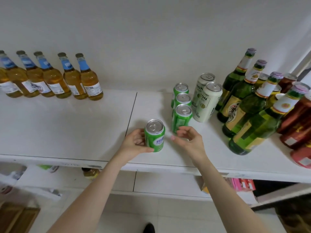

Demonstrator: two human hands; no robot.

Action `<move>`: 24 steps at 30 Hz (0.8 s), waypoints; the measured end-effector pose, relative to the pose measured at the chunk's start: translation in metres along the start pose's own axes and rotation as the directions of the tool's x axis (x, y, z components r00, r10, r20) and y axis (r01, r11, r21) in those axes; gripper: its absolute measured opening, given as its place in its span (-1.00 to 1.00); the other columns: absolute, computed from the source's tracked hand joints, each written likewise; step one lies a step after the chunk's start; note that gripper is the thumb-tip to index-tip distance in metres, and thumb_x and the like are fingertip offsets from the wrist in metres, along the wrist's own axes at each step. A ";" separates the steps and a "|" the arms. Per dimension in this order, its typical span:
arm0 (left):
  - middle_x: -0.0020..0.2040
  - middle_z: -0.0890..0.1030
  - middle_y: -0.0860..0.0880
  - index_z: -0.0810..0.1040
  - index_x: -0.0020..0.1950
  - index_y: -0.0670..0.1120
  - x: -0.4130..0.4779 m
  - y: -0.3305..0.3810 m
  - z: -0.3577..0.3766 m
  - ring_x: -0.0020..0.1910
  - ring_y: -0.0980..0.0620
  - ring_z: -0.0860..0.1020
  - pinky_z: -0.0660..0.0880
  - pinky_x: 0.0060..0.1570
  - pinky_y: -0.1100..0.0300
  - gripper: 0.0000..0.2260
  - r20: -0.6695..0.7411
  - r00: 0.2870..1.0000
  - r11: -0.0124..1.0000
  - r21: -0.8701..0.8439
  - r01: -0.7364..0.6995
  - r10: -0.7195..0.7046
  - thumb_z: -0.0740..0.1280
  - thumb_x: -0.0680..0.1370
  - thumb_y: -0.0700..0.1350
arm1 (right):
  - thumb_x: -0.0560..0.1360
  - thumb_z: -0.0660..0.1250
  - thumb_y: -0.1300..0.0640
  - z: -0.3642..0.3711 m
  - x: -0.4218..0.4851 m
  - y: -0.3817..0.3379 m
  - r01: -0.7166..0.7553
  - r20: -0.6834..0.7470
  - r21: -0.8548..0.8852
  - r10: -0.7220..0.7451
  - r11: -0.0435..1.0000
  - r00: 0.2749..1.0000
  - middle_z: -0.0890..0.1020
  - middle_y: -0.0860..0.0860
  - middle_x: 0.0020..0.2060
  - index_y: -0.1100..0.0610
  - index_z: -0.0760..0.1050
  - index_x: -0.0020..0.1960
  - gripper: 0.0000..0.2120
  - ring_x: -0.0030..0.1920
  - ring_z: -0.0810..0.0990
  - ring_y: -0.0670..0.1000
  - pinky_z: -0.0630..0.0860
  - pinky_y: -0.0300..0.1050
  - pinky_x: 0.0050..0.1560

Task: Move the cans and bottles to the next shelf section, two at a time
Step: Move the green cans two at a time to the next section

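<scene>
- Left hand (134,142): fingers wrapped round a green can (155,136); thumb across the near side, the other fingers behind; the can stands upright on the shelf (67,128), just right of the seam (131,113) that divides the two sections; it is judged ready to be carried left across that seam.
- Right hand (188,138): fingers apart and curled, clamped on nothing; it hovers at the foot of the nearest of three green cans in a row (182,113); whether a fingertip touches that can cannot be told; the reach is judged to be for the second item of the pair, since the task calls for two at a time.
- Right section: behind the row stand two tall white cans (207,98); further right, green bottles (244,105) and red-brown cans (297,120) stand crowded together, still to be moved.
- Left section: amber bottles with blue neck labels (55,78) line the far wall, leaving the near part of that section free for arrivals.
</scene>
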State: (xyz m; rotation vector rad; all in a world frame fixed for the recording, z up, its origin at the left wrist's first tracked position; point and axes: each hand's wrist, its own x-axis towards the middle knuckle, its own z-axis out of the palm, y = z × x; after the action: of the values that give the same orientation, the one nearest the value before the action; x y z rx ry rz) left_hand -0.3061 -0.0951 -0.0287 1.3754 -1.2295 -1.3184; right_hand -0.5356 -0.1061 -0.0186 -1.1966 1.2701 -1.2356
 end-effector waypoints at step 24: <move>-0.16 0.63 0.00 0.50 0.05 -0.17 0.015 0.014 0.083 -0.22 0.21 0.63 0.58 -0.11 0.30 -0.49 0.178 0.984 0.999 0.030 -0.033 0.027 0.54 0.23 -0.53 | 0.20 0.62 0.10 -0.050 -0.013 -0.004 -0.024 0.125 0.035 0.019 0.999 0.992 0.69 0.14 0.06 0.11 0.60 0.11 -0.50 0.06 0.63 0.11 0.54 0.25 0.24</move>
State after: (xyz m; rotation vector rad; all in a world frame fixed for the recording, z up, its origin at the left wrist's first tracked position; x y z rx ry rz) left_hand -0.3906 -0.1074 -0.0243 1.2784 -1.3907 -1.4299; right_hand -0.5851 -0.0899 -0.0130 -1.2118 1.1612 -1.1453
